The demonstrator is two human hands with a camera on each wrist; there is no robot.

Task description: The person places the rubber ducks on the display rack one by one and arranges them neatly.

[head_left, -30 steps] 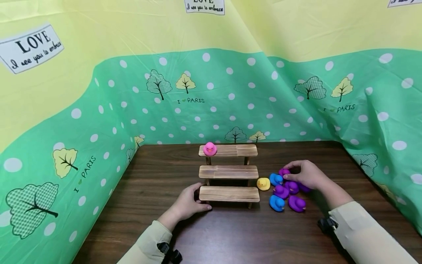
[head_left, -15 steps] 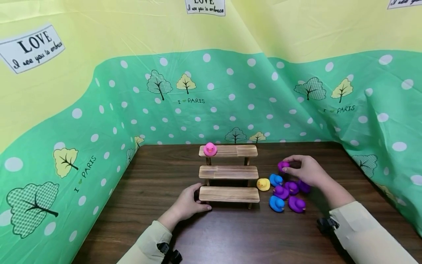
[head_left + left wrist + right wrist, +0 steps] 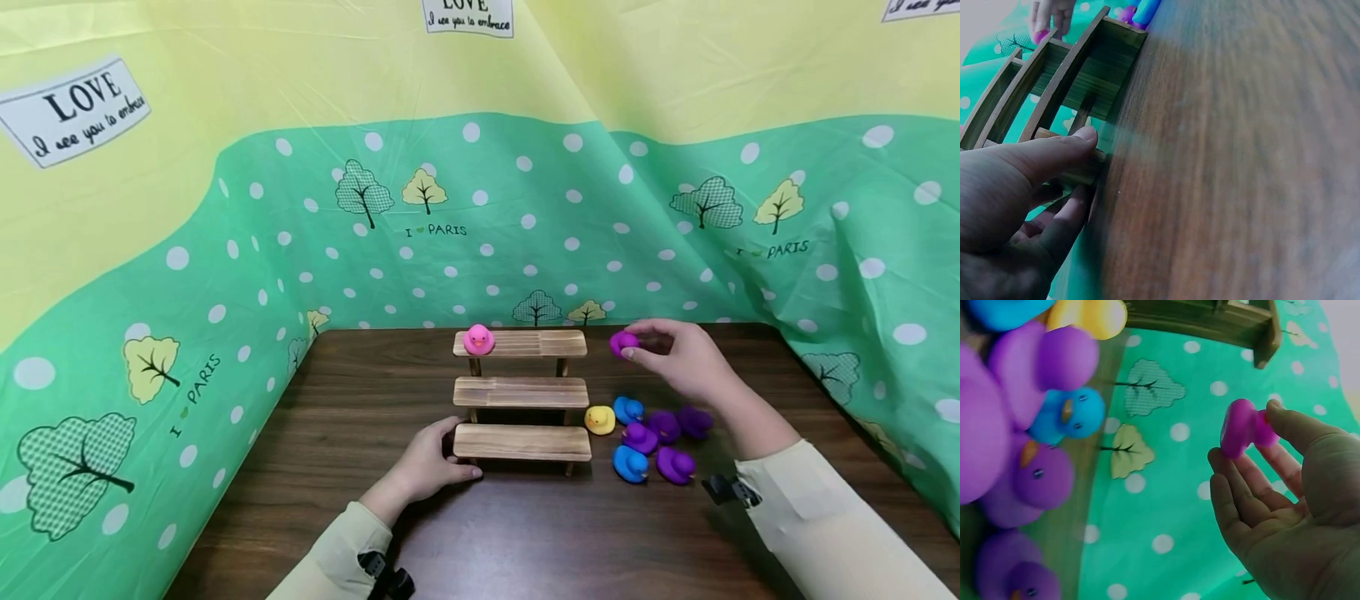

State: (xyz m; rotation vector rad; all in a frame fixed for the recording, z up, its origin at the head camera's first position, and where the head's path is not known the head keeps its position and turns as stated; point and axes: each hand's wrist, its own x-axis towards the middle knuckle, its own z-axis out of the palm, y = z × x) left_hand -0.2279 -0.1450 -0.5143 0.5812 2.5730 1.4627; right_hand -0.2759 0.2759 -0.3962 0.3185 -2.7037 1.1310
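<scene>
My right hand (image 3: 686, 354) pinches a purple rubber duck (image 3: 623, 343) above the table, right of the top step. In the right wrist view the duck (image 3: 1244, 428) sits between thumb and fingertips. My left hand (image 3: 427, 458) holds the left end of a three-step wooden stand (image 3: 521, 442) at its lowest step. The left wrist view has the thumb (image 3: 1066, 147) on one side of a wooden leg part and the fingers on the other. A pink duck (image 3: 478, 339) stands at the left of the top step.
Right of the stand, several purple ducks (image 3: 676, 465), two blue ducks (image 3: 630, 463) and a yellow duck (image 3: 600, 420) lie grouped on the dark wooden table (image 3: 525, 533). A green and yellow printed cloth (image 3: 480, 250) hangs behind and along the sides.
My right hand has lifted the purple duck out of the group, carrying it up, back and slightly left. My left hand and the stand keep their place.
</scene>
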